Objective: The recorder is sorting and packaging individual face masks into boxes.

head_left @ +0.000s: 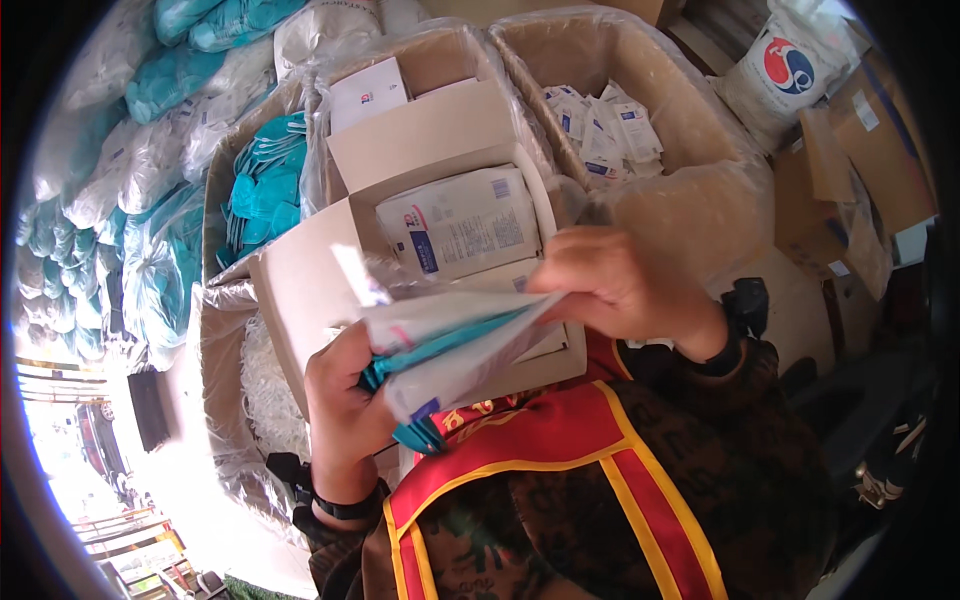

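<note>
Between my hands, above a white cardboard box, is a white printed packet, its mouth spread apart. A teal folded piece, apparently a face mask, lies inside the mouth. My left hand is closed around the packet's left end and the teal piece; a bit of teal also shows below that hand. My right hand, slightly blurred, pinches the packet's right end. Under them, the box holds flat white printed packets. My hands hide part of its near side.
Left of the box, a lined carton holds teal folded pieces; a nearer one holds white stringy material. Behind right, a plastic-lined carton contains loose white packets. Bagged teal and white goods pile up at far left. A white sack stands far right.
</note>
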Demonstrator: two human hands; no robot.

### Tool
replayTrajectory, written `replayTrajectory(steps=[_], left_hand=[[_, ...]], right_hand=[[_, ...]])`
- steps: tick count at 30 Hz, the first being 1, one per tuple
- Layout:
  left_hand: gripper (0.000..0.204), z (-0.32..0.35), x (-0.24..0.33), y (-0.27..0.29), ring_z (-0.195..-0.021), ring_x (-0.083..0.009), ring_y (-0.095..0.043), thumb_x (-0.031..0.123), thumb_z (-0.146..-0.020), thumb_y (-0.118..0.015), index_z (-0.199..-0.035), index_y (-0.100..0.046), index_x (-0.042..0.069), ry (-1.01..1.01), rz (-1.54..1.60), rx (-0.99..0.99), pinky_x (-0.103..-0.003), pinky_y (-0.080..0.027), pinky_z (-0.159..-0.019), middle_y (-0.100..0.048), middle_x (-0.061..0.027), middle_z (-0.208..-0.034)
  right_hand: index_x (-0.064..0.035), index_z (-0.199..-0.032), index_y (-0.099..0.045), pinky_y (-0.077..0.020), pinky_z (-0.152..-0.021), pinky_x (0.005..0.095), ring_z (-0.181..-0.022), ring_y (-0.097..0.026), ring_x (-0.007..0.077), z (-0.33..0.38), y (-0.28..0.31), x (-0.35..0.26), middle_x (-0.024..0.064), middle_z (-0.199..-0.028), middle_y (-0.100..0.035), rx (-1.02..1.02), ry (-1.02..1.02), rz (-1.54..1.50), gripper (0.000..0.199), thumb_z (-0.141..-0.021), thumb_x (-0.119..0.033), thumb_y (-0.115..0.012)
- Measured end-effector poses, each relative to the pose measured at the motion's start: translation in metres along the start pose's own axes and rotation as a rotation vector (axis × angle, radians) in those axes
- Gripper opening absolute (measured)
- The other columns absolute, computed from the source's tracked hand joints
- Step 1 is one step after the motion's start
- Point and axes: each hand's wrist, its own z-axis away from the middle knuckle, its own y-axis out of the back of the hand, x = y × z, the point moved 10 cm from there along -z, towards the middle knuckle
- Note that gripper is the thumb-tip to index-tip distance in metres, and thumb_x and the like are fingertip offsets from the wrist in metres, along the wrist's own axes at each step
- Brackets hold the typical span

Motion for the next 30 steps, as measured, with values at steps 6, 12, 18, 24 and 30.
replayTrajectory(steps=[6, 12, 18, 24, 30], left_hand=[[0.014, -0.004, -0.027, 0.053, -0.058, -0.0053, -0.052, 0.000, -0.080, -0.069, -0.085, -0.057, 0.003, 0.210, 0.332, 0.352, -0.019, -0.040, -0.053, -0.060, -0.0017, -0.073], [0.014, -0.017, -0.035, 0.049, -0.056, -0.0058, -0.052, 0.000, -0.082, -0.067, -0.094, -0.061, 0.001, 0.171, 0.272, 0.351, -0.019, -0.040, -0.051, -0.063, -0.0024, -0.078], [0.013, -0.023, -0.029, 0.026, -0.070, -0.0047, -0.054, 0.001, -0.082, -0.071, -0.091, -0.061, 0.000, 0.213, 0.249, 0.322, -0.020, -0.043, -0.063, -0.062, 0.0001, -0.078], [0.014, -0.022, -0.025, -0.002, -0.066, -0.0049, -0.054, 0.001, -0.081, -0.072, -0.089, -0.061, 0.000, 0.252, 0.288, 0.252, -0.019, -0.043, -0.060, -0.061, 0.0004, -0.074], [0.012, -0.010, -0.039, 0.023, -0.068, -0.0040, -0.054, 0.001, -0.082, -0.071, -0.091, -0.063, -0.001, 0.237, 0.266, 0.229, -0.019, -0.041, -0.060, -0.062, 0.0013, -0.075]], right_hand=[[-0.0027, -0.097, -0.065, -0.0473, -0.066, 0.0260, -0.076, -0.059, 0.0085, 0.078, 0.093, 0.100, -0.0005, -0.084, -0.065, 0.534, -0.483, -0.266, 0.012, -0.087, -0.007, -0.069], [-0.0004, -0.116, -0.061, -0.0496, -0.081, 0.0262, -0.091, -0.063, 0.0122, 0.132, 0.237, 0.214, 0.0053, -0.100, -0.069, 0.676, -0.677, 0.076, 0.035, -0.092, -0.025, -0.064], [-0.0005, -0.123, -0.058, -0.0506, -0.084, 0.0278, -0.093, -0.064, 0.0167, 0.069, 0.198, 0.162, 0.0098, -0.106, -0.067, 0.609, -0.362, 0.622, 0.039, -0.091, -0.021, -0.064], [-0.0020, -0.111, -0.061, -0.0515, -0.075, 0.0270, -0.083, -0.064, 0.0121, -0.034, 0.012, 0.040, 0.0085, -0.089, -0.066, 0.210, -0.119, -0.136, 0.025, -0.087, -0.007, -0.068], [-0.0006, -0.098, -0.061, -0.0483, -0.068, 0.0250, -0.074, -0.059, 0.0084, -0.022, 0.008, 0.077, 0.0034, -0.079, -0.063, 0.271, -0.336, -0.521, 0.013, -0.087, -0.006, -0.067]])
